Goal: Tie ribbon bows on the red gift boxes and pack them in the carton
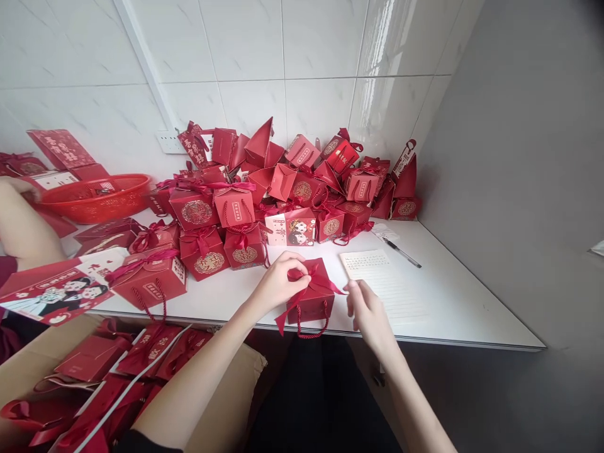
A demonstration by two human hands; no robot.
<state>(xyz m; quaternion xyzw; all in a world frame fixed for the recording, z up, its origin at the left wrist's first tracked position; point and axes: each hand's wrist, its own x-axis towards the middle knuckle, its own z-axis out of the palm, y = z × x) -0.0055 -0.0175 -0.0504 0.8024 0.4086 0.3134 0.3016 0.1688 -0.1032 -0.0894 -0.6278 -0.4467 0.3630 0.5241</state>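
Observation:
A red gift box [317,308] with a twisted cord handle stands at the front edge of the white table, between my hands. A red ribbon [319,275] is knotted on its top. My left hand [284,280] pinches the ribbon at the knot, thumb and fingers together. To the right, my right hand [367,309] has its fingertips closed on one ribbon tail, drawn out sideways from the box. Another tail hangs down the box's left front. Just beyond my right hand lies a lined notepad [384,277] with handwriting at its top.
Many red gift boxes [236,207] are heaped against the tiled wall. A black pen [401,251] lies behind the notepad. At left are a red plastic basket [94,200] and another person's arm [19,220]. Below, a cardboard carton [231,377] holds more boxes. A grey partition [509,189] stands at right.

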